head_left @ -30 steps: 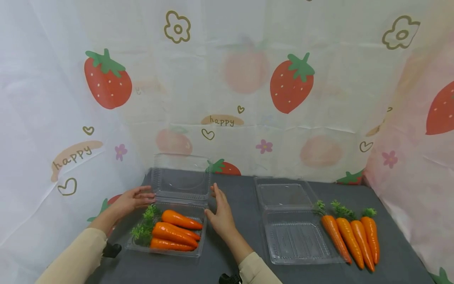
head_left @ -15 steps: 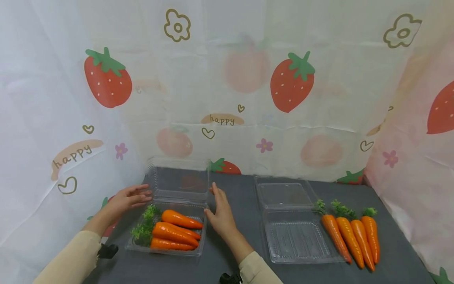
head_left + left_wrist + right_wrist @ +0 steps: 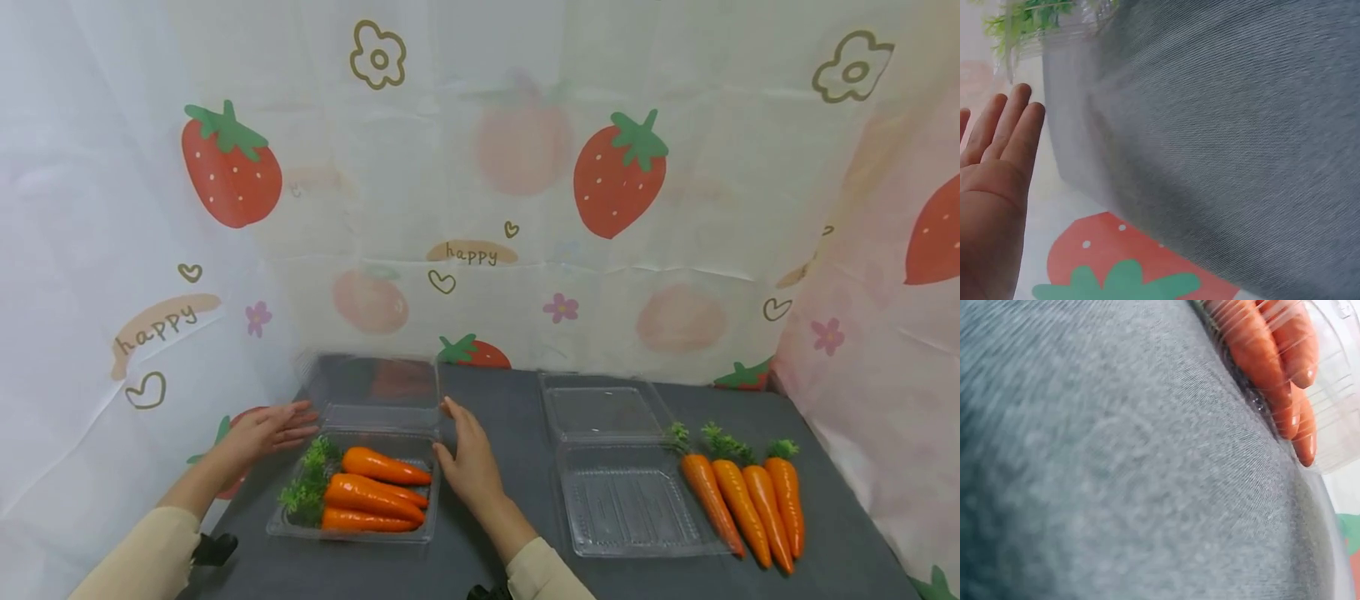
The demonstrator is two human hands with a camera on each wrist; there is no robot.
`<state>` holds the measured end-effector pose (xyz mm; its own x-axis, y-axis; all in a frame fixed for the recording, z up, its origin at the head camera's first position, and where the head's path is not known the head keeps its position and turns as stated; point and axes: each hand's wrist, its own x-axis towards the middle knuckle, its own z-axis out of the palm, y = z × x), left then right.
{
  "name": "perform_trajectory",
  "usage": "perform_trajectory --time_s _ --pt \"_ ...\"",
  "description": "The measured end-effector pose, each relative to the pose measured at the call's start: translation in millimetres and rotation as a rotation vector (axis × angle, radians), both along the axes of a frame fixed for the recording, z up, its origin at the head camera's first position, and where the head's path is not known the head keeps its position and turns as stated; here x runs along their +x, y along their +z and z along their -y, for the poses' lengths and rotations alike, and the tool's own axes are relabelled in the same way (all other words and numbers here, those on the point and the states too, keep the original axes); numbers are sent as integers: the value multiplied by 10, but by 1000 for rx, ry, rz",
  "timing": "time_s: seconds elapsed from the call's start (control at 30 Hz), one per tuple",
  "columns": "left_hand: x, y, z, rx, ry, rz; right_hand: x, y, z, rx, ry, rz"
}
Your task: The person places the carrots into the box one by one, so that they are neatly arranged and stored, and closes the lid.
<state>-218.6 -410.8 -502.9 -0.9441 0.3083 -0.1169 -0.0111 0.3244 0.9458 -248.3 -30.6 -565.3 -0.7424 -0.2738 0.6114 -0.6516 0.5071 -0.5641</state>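
Note:
On the left of the table, a clear plastic clamshell box (image 3: 352, 537) has its lid (image 3: 375, 396) folded back. Several carrots (image 3: 371, 496) lie in it, their green tops (image 3: 306, 483) toward its left side. My left hand (image 3: 262, 433) is held off the box's back left corner, fingers extended toward it; the left wrist view shows this hand (image 3: 1000, 162) holding nothing. My right hand (image 3: 474, 471) is at the box's right side, fingers straight, fingertips close to the hinge. The right wrist view catches carrots (image 3: 1257, 353) through the clear wall, with the hand out of sight.
A second clear clamshell box (image 3: 633, 508) stands open to the right, with no carrots in it. Several carrots (image 3: 757, 508) lie side by side at its right edge, partly overlapping it. A strawberry-print curtain (image 3: 480, 167) hangs behind the grey table (image 3: 517, 417).
The left box's lid has swung farther back and now sits lower. My left hand has shifted left, away from the lid. The right hand has barely moved.

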Motion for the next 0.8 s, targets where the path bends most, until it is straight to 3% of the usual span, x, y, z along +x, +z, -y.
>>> perform_trajectory --time_s 0.2,0.43,0.63,0.8 --pt "33 -2 -49 33 7 12 -7 -18 -20 -7 -15 -93" --pt "92 -13 -51 81 -15 20 45 -47 -86 -24 -16 -98" --pt "119 0 -30 60 -50 -10 86 7 -145 -90 85 -84" --pt "161 25 -2 101 -147 -45 100 76 -176 -173 174 -79"
